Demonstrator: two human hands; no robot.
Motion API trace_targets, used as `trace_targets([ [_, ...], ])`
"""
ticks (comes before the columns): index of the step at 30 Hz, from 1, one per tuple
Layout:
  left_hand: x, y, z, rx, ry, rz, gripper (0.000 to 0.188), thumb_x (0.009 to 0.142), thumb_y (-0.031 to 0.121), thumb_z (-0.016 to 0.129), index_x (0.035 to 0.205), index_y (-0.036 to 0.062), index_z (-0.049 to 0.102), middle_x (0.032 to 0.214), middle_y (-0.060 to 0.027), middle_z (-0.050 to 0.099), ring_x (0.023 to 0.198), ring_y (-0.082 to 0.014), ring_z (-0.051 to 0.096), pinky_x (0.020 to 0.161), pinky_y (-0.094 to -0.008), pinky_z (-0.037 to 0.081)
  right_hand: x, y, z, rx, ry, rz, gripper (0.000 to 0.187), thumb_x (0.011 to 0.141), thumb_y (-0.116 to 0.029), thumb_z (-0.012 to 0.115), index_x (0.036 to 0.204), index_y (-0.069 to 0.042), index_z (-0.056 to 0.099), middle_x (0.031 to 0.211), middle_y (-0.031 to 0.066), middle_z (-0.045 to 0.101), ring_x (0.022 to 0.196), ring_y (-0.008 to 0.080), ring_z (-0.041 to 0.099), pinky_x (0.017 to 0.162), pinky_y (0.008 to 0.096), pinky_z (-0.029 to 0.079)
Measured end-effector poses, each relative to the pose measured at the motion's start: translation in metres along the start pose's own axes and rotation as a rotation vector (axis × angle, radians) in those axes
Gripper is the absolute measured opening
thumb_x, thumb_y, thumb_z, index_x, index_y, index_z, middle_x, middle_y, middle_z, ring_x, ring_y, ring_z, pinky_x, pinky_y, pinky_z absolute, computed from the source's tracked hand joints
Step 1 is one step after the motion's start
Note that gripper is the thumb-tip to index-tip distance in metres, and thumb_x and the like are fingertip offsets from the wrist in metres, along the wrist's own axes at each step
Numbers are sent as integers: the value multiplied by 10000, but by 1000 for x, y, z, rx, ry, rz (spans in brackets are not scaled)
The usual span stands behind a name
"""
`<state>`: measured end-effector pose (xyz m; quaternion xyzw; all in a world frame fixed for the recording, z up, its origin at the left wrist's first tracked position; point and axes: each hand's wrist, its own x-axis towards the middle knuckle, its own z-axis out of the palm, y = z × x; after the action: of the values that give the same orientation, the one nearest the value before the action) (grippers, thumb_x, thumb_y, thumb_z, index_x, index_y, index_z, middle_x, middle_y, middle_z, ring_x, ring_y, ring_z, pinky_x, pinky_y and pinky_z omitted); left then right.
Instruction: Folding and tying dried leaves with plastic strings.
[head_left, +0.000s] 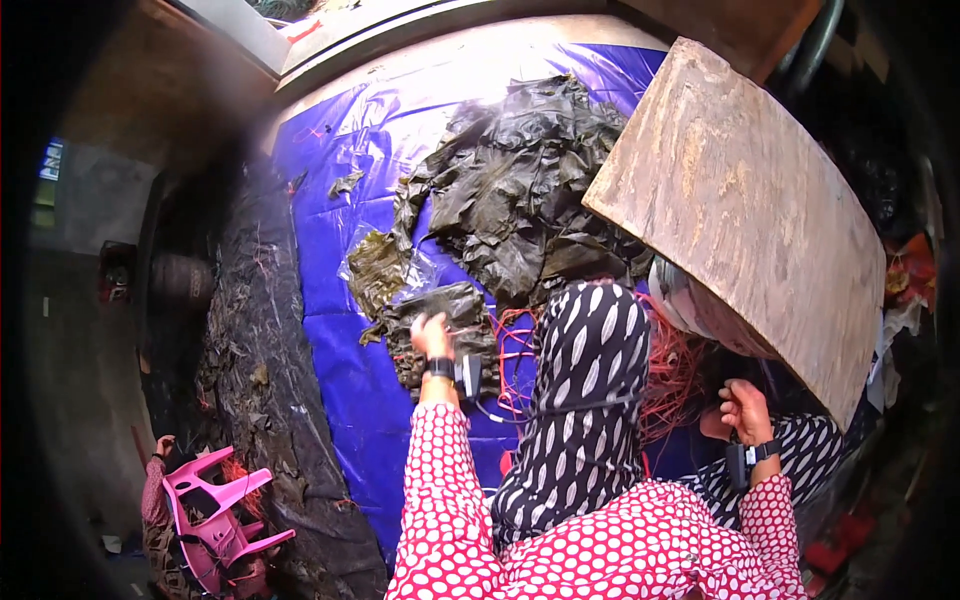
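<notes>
My left hand rests on a small stack of dark, wet-looking leaves, its fingers closed at the upper side of the stack. Just above that stack lies a bunch of olive-green leaves. A large heap of broad, dark leaves spreads over the blue plastic sheet farther away. Beside my bent right knee, my right hand is raised with curled fingers. Whatever it may hold is too small to make out. Red strings lie tangled near my legs.
A worn wooden board sits tilted at the right above a pale bundle. Black sheeting with leaf scraps runs along the left. A pink plastic stool and another person's hand are at lower left.
</notes>
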<state>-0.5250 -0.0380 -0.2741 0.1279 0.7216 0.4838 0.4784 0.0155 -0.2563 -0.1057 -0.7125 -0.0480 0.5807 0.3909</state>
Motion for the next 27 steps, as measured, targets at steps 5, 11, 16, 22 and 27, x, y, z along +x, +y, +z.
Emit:
trace_targets([
  [5, 19, 72, 157, 60, -377, -230, 409, 826, 87, 594, 1225, 76, 504, 1008, -103, 639, 782, -248, 676, 529, -324, 546, 7, -2, -2, -6, 21, 47, 235, 918, -194, 552, 1079, -23, 549, 864, 77, 628, 560, 101, 592, 432, 207, 501],
  [11, 26, 82, 308, 439, -668, -37, 424, 815, 99, 598, 1227, 71, 500, 921, -62, 628, 708, -176, 630, 533, -317, 520, 3, -5, -8, -53, 68, 29, 203, 920, -204, 547, 1019, -29, 569, 809, 66, 629, 569, 102, 595, 448, 208, 496],
  [16, 91, 9, 321, 807, -495, 129, 365, 749, 89, 659, 1104, 137, 590, 728, -13, 544, 552, -130, 503, 500, -339, 500, 16, 7, -4, -81, 4, 59, 216, 919, -209, 541, 1001, -10, 569, 807, 97, 635, 573, 126, 604, 452, 218, 508],
  [22, 6, 35, 317, 397, -548, -263, 494, 785, 101, 641, 1252, 53, 487, 801, -32, 595, 624, -128, 574, 492, -301, 488, 10, 3, -14, -35, 54, 94, 248, 914, -208, 565, 1049, 0, 554, 853, 119, 638, 598, 140, 615, 468, 229, 518],
  [27, -80, 184, 285, -83, -687, 147, 267, 865, 102, 580, 1115, 30, 523, 896, -60, 609, 791, -195, 656, 615, -291, 549, 6, -7, 3, -80, -30, 19, 225, 924, -192, 540, 1034, 2, 566, 860, 98, 640, 585, 118, 597, 473, 206, 495],
])
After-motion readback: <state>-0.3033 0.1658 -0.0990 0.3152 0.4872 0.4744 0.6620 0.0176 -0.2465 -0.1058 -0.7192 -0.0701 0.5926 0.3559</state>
